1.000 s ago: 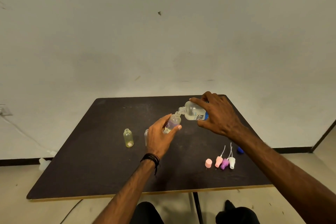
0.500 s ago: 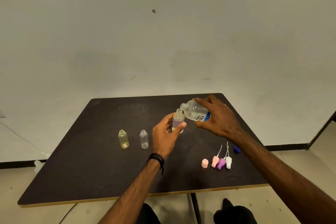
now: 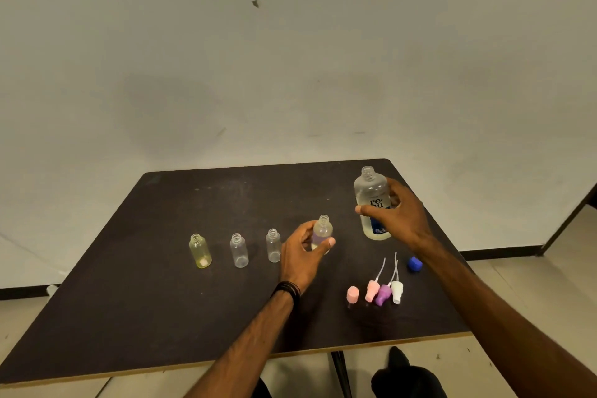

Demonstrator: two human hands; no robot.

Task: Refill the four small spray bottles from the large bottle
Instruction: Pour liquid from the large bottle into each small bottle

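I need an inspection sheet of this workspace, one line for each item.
Surface: dark table, light edge band.
Job's things: large bottle upright, uncapped; purple-tinted spray bottle; yellow bottle and two clear bottles standing open in a row.
Clutter: pink cap, three spray heads, blue cap.
Grippers: right hand holds the large bottle; left hand holds the purple-tinted bottle.
Cables: nothing seen.
Surroundings: pale wall, black skirting.
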